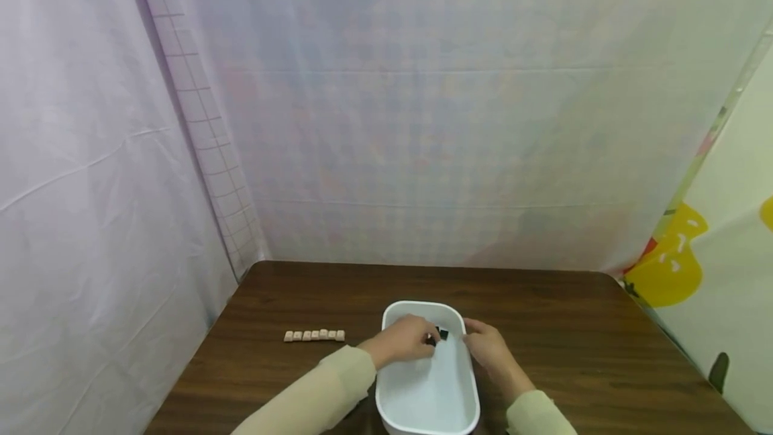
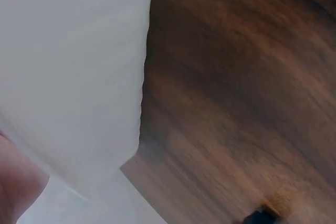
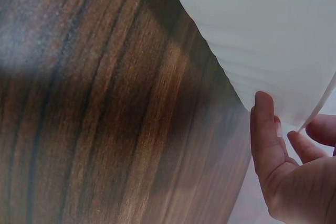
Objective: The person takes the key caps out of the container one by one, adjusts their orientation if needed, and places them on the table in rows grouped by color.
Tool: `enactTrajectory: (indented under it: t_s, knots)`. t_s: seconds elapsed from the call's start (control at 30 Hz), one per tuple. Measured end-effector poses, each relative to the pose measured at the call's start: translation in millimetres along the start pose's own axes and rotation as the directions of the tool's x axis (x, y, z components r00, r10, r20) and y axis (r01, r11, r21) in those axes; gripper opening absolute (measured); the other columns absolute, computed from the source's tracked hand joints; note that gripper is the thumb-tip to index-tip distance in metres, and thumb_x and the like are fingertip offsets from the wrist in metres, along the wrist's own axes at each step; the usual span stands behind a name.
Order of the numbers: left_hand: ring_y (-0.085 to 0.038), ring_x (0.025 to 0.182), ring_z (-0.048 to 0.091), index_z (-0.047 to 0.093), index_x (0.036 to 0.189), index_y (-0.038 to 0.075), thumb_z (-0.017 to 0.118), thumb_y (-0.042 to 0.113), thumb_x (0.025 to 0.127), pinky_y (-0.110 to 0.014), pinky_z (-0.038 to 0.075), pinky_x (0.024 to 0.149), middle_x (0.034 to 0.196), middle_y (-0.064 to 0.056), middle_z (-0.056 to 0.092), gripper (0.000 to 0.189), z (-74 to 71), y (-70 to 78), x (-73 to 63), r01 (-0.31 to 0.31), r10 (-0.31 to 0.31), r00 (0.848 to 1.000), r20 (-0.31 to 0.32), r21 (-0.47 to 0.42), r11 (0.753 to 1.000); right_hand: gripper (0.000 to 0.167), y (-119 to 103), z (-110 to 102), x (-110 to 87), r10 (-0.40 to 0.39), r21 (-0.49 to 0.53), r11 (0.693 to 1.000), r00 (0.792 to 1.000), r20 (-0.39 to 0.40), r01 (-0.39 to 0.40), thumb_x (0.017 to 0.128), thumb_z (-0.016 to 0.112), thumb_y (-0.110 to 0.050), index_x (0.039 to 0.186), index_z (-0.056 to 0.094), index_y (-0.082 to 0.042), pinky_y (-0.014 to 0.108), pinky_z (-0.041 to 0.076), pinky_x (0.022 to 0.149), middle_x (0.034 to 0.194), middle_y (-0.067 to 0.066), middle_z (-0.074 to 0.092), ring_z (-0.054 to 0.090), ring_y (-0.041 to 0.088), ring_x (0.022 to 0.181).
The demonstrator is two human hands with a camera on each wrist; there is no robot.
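A white, deep rectangular tub [image 1: 430,395] with rounded corners stands on the table. My left hand [image 1: 406,340] reaches over its left wall and down inside, fingers bent beside small black pieces [image 1: 443,335] near the far end. Something dark shows between the thumb and fingers, but I cannot tell whether they pinch it. At the tub's right side my right hand [image 1: 488,348] holds the wall near the far corner. In the right wrist view its fingers [image 3: 266,129] lie along the outside, with the thumb at the rim. Only part of the left hand [image 2: 21,182] appears in the left wrist view.
Left of the tub, several cream keycap-like blocks [image 1: 315,335] sit in a short row. The dark wood-grain table [image 1: 561,327] reaches back to a pale hanging sheet [image 1: 423,153]. A white curtain [image 1: 90,186] borders the left side.
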State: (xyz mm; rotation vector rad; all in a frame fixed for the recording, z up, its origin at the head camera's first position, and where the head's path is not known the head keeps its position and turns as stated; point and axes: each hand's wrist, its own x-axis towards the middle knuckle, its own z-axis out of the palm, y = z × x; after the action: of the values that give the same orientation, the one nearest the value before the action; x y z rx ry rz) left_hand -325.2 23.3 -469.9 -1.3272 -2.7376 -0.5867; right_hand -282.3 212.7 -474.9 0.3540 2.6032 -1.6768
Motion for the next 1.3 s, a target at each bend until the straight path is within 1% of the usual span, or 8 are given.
enactTrajectory:
  t_s: [0.13,0.3,0.6,0.8,0.9,0.97,1.2,1.3]
  knots:
    - [0.000,0.070,0.051,0.073,0.096,0.008,0.072,0.009,0.079,-0.013,0.041,0.066,0.080,0.003,0.067,0.017,-6.0,-4.2,-6.6,0.046,-0.052,0.996,-0.066,-0.087,0.995,0.045,1,1,1.0,-0.001,-0.004,1.000,1.000,-0.007,0.001,0.090,0.051,0.001,0.134,0.052,0.012,0.040,0.056,0.075,0.118,0.031,0.060,0.065,0.030,0.091]
    - [-0.003,0.072,0.054,0.072,0.104,0.004,0.071,0.006,0.081,-0.019,0.046,0.069,0.083,0.001,0.067,0.023,-15.5,-11.8,-19.1,0.091,-0.119,0.983,-0.137,-0.196,0.976,0.045,-1,1,-0.5,0.001,0.005,1.000,1.000,-0.009,-0.001,0.091,0.051,0.001,0.135,0.051,0.012,0.043,0.056,0.078,0.122,0.033,0.058,0.065,0.032,0.094]
    - [-0.011,0.081,0.059,0.071,0.110,0.004,0.070,0.012,0.089,-0.028,0.050,0.067,0.092,0.002,0.067,0.022,-34.6,-30.1,-49.1,0.212,-0.303,0.936,-0.180,-0.398,0.893,0.045,-1,1,-2.2,-0.033,0.029,0.999,0.999,-0.015,0.033,0.090,0.051,0.001,0.134,0.051,0.014,0.044,0.055,0.080,0.122,0.035,0.058,0.064,0.034,0.095]
    - [-0.015,0.082,0.057,0.070,0.107,0.003,0.071,0.010,0.087,-0.031,0.049,0.070,0.094,-0.004,0.063,0.020,-41.2,-48.1,-74.9,0.205,-0.329,0.911,-0.249,-0.421,0.884,0.044,0,1,-1.9,-0.054,0.017,0.998,0.998,-0.022,0.054,0.091,0.051,0.000,0.133,0.051,0.015,0.047,0.053,0.084,0.125,0.035,0.056,0.063,0.037,0.099]
    - [-0.015,0.082,0.054,0.071,0.105,0.006,0.072,0.011,0.087,-0.032,0.047,0.071,0.092,-0.003,0.061,0.019,-42.6,-57.2,-90.1,0.229,-0.363,0.893,-0.265,-0.427,0.875,0.045,-2,2,-3.1,-0.025,0.031,0.999,1.000,-0.013,0.025,0.091,0.050,0.001,0.134,0.050,0.014,0.043,0.056,0.078,0.123,0.034,0.057,0.065,0.034,0.094]
    - [-0.014,0.082,0.055,0.071,0.105,0.005,0.072,0.010,0.086,-0.032,0.047,0.071,0.091,-0.002,0.063,0.019,-42.9,-61.7,-98.7,0.248,-0.397,0.877,-0.270,-0.452,0.857,0.046,-3,1,-4.3,-0.008,0.040,0.999,1.000,-0.009,0.008,0.092,0.049,0.001,0.135,0.049,0.013,0.042,0.056,0.075,0.123,0.034,0.057,0.066,0.033,0.092]
    - [-0.014,0.076,0.061,0.072,0.097,0.006,0.076,0.006,0.079,-0.032,0.049,0.069,0.083,0.000,0.068,0.019,-41.2,-74.0,-129.6,0.302,-0.492,0.817,-0.299,-0.505,0.809,0.045,-4,1,-5.2,-0.015,0.022,1.000,1.000,-0.016,0.015,0.092,0.050,0.000,0.135,0.051,0.012,0.043,0.056,0.076,0.125,0.034,0.056,0.065,0.034,0.094]
    - [-0.014,0.075,0.061,0.072,0.095,0.007,0.078,0.007,0.078,-0.034,0.048,0.069,0.082,0.001,0.069,0.018,-38.6,-77.5,-141.0,0.338,-0.517,0.805,-0.289,-0.493,0.802,0.045,-3,1,-4.1,0.006,0.007,1.000,1.000,-0.020,-0.006,0.092,0.051,-0.001,0.135,0.051,0.011,0.045,0.056,0.078,0.128,0.034,0.054,0.064,0.035,0.097]
